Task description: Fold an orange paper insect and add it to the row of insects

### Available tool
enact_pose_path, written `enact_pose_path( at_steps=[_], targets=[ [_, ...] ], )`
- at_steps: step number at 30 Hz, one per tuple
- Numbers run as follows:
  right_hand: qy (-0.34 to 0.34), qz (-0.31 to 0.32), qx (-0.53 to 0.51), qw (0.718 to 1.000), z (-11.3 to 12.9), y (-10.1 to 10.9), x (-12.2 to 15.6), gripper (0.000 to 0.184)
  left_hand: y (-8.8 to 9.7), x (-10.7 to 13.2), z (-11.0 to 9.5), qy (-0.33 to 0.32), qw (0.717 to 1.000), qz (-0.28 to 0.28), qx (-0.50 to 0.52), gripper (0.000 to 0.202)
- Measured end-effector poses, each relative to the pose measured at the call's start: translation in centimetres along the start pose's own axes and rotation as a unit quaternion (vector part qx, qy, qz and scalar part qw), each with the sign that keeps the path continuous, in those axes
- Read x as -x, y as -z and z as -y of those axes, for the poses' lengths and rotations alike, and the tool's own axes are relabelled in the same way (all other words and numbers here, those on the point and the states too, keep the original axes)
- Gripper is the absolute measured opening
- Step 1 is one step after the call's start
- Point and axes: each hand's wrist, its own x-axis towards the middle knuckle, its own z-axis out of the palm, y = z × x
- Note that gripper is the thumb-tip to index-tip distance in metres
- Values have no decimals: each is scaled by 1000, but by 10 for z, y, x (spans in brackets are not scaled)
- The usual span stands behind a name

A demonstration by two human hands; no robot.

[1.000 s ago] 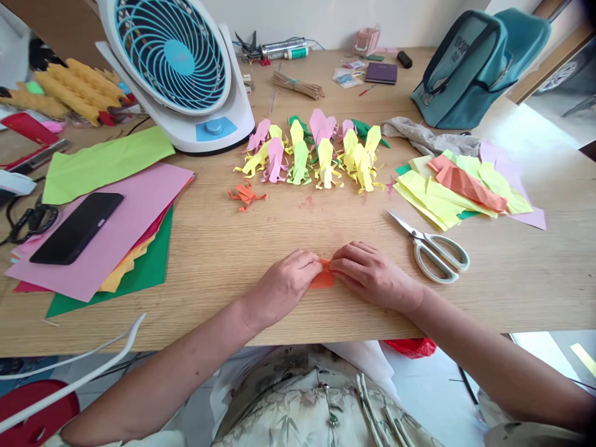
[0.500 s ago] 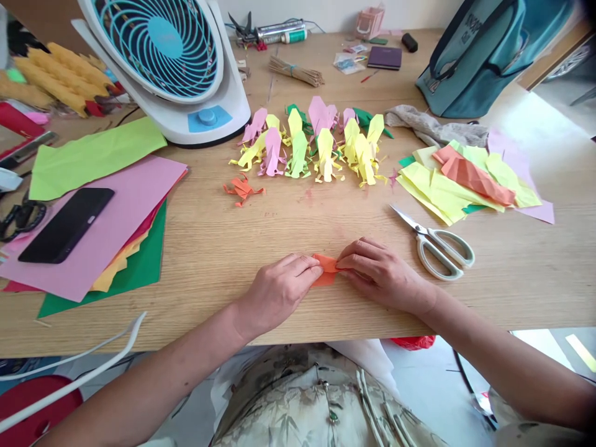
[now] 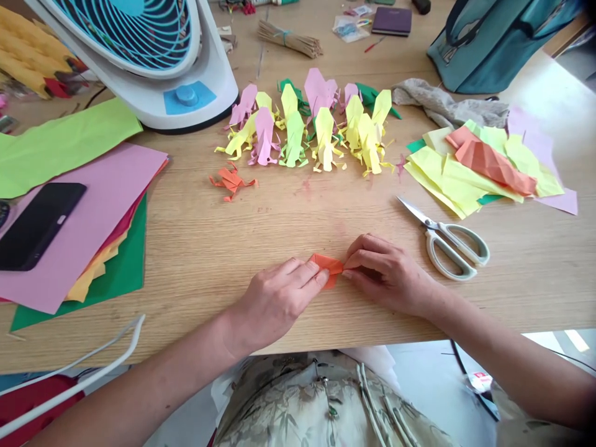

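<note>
Wooden surface [image 3: 261, 230] cluttered; orange paper piece [image 3: 327, 267] lay near front edge, mid-width. My left hand [image 3: 274, 303] fingers [image 3: 313, 277] closed on one end, pinning it; right hand [image 3: 391, 276] pinched other end tight. Judged: press crease flat, edges aligned, pressure even.

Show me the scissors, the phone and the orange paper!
scissors [image 3: 431, 230], head view, on the pivot where the blades meet the handles.
phone [image 3: 37, 225], head view, on the middle of its dark face.
orange paper [image 3: 327, 266], head view, on the folded middle that shows.
</note>
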Motion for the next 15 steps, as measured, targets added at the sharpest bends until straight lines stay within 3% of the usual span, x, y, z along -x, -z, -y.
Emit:
enact_pose_path(
  at_steps=[8,15],
  targets=[
    [9,4,-2,1000,-2,1,-1,11,-2,-20,-8,94,993,-12,65,14],
    [-19,7,-12,1000,-1,1,-3,12,-7,-22,-9,89,994,-34,44,13]
  ],
)
